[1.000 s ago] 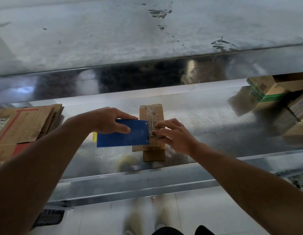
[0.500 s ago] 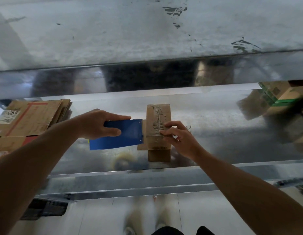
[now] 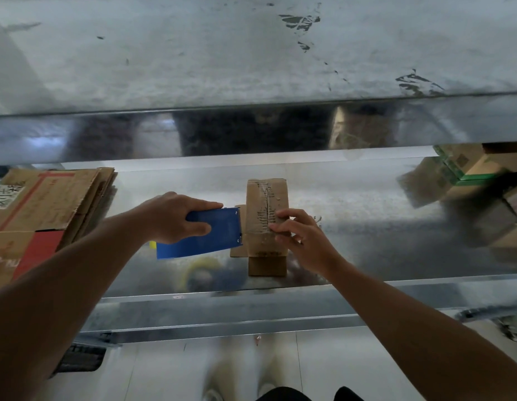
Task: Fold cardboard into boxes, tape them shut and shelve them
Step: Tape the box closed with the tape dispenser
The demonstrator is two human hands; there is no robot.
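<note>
A small brown cardboard box [image 3: 266, 198] stands on the shiny metal shelf [image 3: 352, 204], a wrinkled strip of clear tape along its top. My left hand [image 3: 170, 218] grips a blue tape dispenser [image 3: 211, 235], whose front edge sits just left of the box. My right hand [image 3: 297, 235] rests its fingertips on the taped top and right side of the box. A side flap sticks out at the box's lower left.
A stack of flattened cardboard [image 3: 43, 204] lies at the shelf's left end. Several finished boxes [image 3: 482, 180] are piled at the right. An upper metal shelf [image 3: 251, 53] overhangs the work spot. The shelf's front rail [image 3: 222, 314] runs below my arms.
The dispenser in my left hand has slid left off the box top to its left side. My right hand stays pressed on the tape.
</note>
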